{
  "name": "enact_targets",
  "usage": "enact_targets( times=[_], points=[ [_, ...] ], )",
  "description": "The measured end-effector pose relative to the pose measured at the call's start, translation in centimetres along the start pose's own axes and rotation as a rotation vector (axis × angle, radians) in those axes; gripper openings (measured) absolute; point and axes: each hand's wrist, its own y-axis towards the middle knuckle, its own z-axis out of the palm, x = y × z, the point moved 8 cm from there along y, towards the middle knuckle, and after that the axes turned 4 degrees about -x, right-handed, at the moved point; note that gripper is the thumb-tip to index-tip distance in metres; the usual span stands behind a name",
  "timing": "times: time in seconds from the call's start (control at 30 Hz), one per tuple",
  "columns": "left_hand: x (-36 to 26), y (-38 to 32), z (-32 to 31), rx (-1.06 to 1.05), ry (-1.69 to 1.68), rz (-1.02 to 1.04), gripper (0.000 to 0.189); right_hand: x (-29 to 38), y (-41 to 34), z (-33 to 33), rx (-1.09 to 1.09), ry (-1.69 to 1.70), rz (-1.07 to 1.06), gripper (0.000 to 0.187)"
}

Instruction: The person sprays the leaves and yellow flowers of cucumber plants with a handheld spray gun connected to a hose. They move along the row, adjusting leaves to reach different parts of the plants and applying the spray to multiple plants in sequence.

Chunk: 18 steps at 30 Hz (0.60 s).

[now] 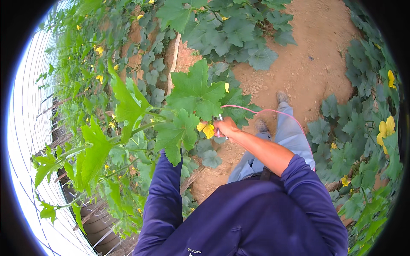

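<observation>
My right hand (225, 127) is closed around a silver metal hand tool (219, 126), whose exact kind is partly hidden by my fingers. A yellow flower (206, 129) sits right beside the tool. Broad lobed leaves of a cucurbit vine (197, 96) spread just above the hand. A pink string (267, 110) runs from the leaves near the tool across to my right leg. My left sleeve (165, 179) reaches up under a large vine leaf (177, 131), which hides my left hand. The thick green vine stem (141, 128) extends from these leaves towards the left.
Bare reddish soil (307, 64) forms a path under my feet. More leafy vines with yellow flowers (386, 129) line the right side. On the left, dense vines climb near a bright sheet crossed by wires (35, 105). A wooden stake (174, 60) stands among the plants.
</observation>
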Motion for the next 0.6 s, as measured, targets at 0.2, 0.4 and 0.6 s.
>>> enact_targets(
  times=[0.2, 0.4, 0.6],
  points=[
    [7.4, 0.6, -0.1, -0.039, -0.376, 0.032, 0.032, -0.4, -3.6, -3.4, 0.249, -0.404, -0.112, 0.027],
    [10.9, -4.0, -1.0, -0.195, 0.349, 0.09, 0.043, 2.1, -5.3, -9.3, 0.468, 0.278, 0.046, 0.047],
    [9.8, -9.7, 1.0, -0.114, -0.606, -0.055, 0.046, 2.9, 4.4, -15.1, 0.211, 0.481, 0.267, 0.041]
  ],
)
